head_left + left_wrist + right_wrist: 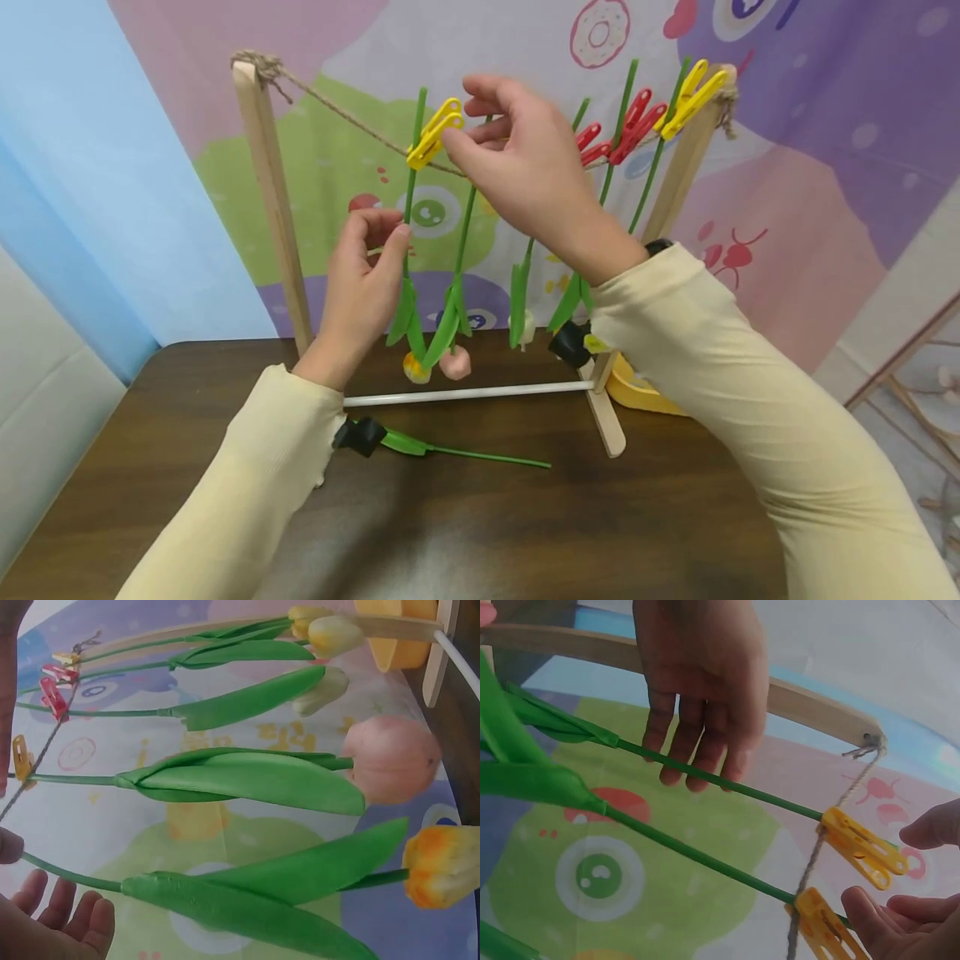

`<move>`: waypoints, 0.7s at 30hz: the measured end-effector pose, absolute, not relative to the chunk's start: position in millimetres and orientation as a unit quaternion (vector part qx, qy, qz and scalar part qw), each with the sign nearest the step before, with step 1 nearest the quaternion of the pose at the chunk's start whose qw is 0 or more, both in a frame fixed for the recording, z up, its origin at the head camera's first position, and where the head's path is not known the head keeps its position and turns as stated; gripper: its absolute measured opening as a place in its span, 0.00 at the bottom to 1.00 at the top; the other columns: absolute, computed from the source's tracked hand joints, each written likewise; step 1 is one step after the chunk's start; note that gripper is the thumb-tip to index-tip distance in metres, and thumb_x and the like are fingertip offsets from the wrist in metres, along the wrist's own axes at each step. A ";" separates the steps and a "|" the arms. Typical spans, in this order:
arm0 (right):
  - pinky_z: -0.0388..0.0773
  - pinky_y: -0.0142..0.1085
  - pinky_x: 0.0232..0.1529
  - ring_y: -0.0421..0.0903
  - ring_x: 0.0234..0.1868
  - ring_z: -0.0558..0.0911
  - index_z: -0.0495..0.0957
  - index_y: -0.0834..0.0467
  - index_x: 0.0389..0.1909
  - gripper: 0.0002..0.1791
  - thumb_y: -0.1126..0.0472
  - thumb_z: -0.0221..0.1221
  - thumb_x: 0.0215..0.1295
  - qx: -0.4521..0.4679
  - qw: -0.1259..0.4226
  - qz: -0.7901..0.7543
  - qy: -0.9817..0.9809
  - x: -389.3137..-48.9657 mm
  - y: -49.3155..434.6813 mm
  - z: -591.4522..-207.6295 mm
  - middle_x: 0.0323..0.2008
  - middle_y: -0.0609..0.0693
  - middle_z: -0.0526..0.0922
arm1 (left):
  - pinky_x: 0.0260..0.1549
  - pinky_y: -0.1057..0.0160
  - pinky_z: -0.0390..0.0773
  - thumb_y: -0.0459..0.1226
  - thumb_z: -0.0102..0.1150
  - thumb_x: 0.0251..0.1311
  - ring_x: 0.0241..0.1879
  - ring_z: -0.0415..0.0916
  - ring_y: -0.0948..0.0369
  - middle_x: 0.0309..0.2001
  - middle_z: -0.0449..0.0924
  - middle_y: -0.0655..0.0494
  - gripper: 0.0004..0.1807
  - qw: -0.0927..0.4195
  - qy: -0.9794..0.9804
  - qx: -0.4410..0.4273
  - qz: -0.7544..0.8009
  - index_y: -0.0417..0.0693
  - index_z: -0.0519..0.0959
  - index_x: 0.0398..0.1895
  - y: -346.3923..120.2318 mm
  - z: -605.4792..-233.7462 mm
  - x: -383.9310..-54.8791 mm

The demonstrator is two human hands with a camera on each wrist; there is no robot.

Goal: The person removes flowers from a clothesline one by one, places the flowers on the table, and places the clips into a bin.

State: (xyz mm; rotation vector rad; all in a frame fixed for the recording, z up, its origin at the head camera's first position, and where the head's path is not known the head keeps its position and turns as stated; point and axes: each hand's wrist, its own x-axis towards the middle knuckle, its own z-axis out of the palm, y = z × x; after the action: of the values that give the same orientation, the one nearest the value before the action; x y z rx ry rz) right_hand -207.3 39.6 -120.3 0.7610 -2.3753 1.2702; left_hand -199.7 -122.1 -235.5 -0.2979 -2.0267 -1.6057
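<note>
An artificial tulip with a yellow-orange bloom [416,368] hangs upside down from a twine line [341,112], its green stem clipped by a yellow clothespin [435,140]. My left hand [363,279] is at this stem [757,793], below the clip, its fingers loosely extended. Just right of the clothespin, my right hand [536,162] has its thumb and fingers spread apart around the clip's handles. A pink tulip [394,759] hangs beside the first, under a second yellow clothespin [821,926]. My right hand partly hides that clip in the head view.
Further right, more tulips hang from red clothespins [637,129] and a yellow one [693,100]. Wooden posts [273,200] hold the twine; a white rod [465,394] runs low between them. Another tulip stem [487,457] lies on the brown table, and a yellow container [645,396] stands behind right.
</note>
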 end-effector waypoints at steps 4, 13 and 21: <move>0.76 0.29 0.47 0.39 0.51 0.79 0.65 0.57 0.64 0.27 0.58 0.55 0.64 0.265 0.161 0.437 -0.844 -209.6 39.1 -120.8 0.56 0.51 0.76 | 0.43 0.67 0.71 0.37 0.43 0.69 0.43 0.71 0.64 0.47 0.74 0.47 0.17 0.252 -0.747 -0.125 -0.602 0.36 0.68 0.55 -117.7 -234.4 -201.4; 0.76 0.29 0.42 0.38 0.46 0.81 0.72 0.57 0.59 0.21 0.59 0.54 0.65 0.262 0.161 0.441 -0.843 -210.4 38.9 -117.8 0.49 0.51 0.79 | 0.45 0.64 0.74 0.35 0.35 0.71 0.41 0.73 0.63 0.44 0.75 0.47 0.16 0.238 -0.720 -0.151 -0.635 0.34 0.67 0.54 -109.6 -232.2 -203.3; 0.77 0.29 0.42 0.39 0.47 0.81 0.73 0.58 0.58 0.22 0.59 0.58 0.63 0.266 0.146 0.459 -0.835 -213.0 34.6 -116.0 0.51 0.51 0.80 | 0.38 0.68 0.74 0.31 0.35 0.69 0.32 0.70 0.66 0.35 0.70 0.55 0.14 0.229 -0.712 -0.154 -0.645 0.33 0.68 0.52 -107.7 -231.6 -205.7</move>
State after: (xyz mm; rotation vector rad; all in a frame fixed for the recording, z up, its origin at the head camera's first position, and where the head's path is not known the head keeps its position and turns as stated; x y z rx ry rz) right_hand -213.0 34.6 -116.0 0.7666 -2.4043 1.3202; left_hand -205.7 -107.7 -231.6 -0.4245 -1.9605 -1.7765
